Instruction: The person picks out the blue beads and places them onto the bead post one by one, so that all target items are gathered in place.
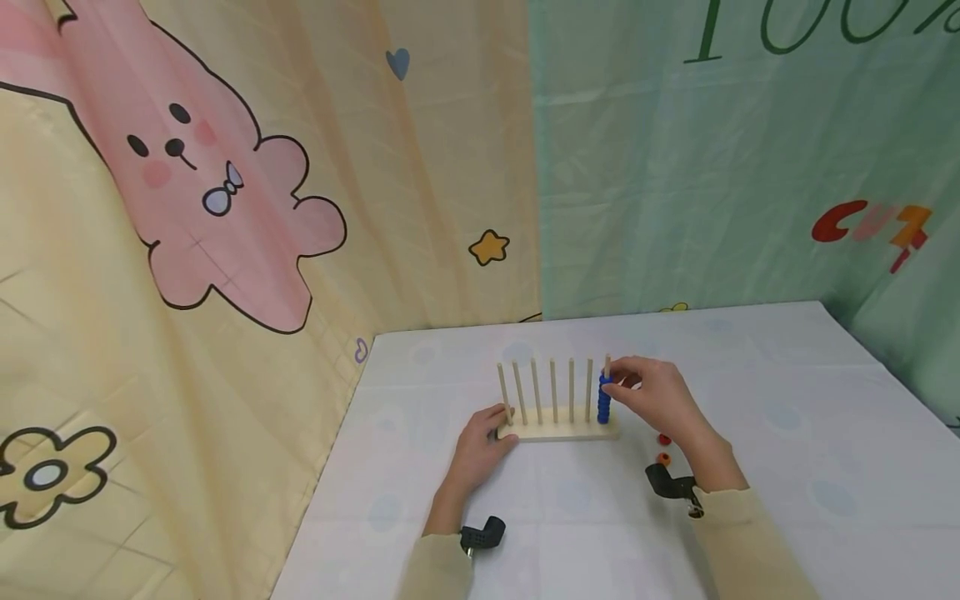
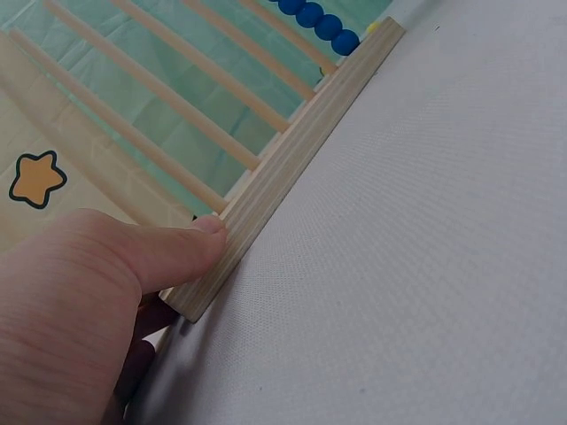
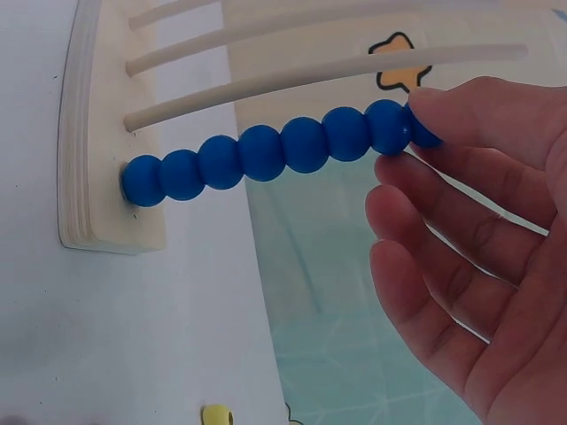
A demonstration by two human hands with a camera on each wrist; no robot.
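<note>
Blue beads [image 3: 266,155], small, hard and likely slick, stack on the end peg of the wooden rack [image 1: 558,432] on the worktop [image 1: 787,433], where your right hand [image 1: 656,396] pinches the top bead by its sides while your left hand [image 1: 480,446] presses a straight thumb against the base.

Left hand [image 1: 480,450] lies low, thumb [image 2: 177,252] pressed forward, fingers loosely extended; right hand [image 1: 654,398] is raised, thumb and forefinger [image 3: 478,111] pinching, other fingers relaxed; both forearms in pale sleeves.
</note>
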